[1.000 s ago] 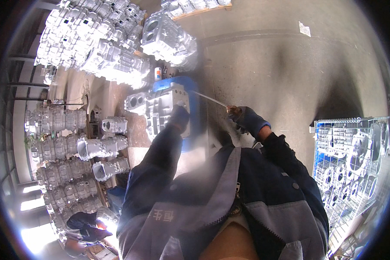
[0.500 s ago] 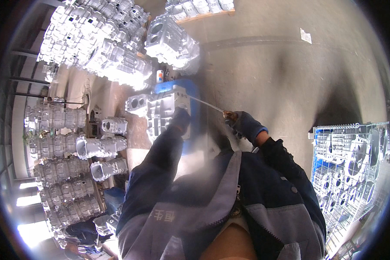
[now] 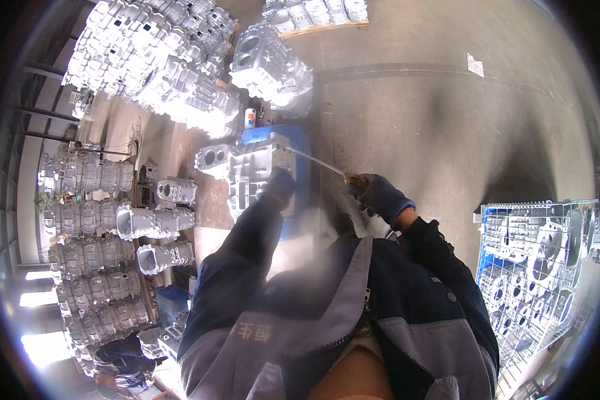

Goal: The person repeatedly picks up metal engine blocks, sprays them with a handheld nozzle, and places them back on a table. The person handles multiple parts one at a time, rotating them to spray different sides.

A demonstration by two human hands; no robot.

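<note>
A silver cast metal housing (image 3: 250, 168) lies in front of me on a blue support (image 3: 301, 143). My left hand (image 3: 280, 183), in a dark glove, presses onto the near right part of the housing and grips it; its fingertips are partly hidden. In my gloved right hand (image 3: 380, 199) is a long thin metal rod tool (image 3: 321, 162) with a brown handle. The fingers close around that handle, to the right of the housing. From there the rod slants up and left, its tip at the housing's upper right edge.
More castings (image 3: 140, 60) stand stacked at the far left, with a larger housing (image 3: 270, 67) beyond the blue support. A white and orange bottle (image 3: 250, 118) stands near it. Rows of castings (image 3: 87, 220) line the left. At right is a wire cage (image 3: 527, 267) holding metal parts.
The view has shifted slightly. My left hand stays on the housing, and the rod tool in my right hand still reaches its upper right edge, at a slightly different slant.
</note>
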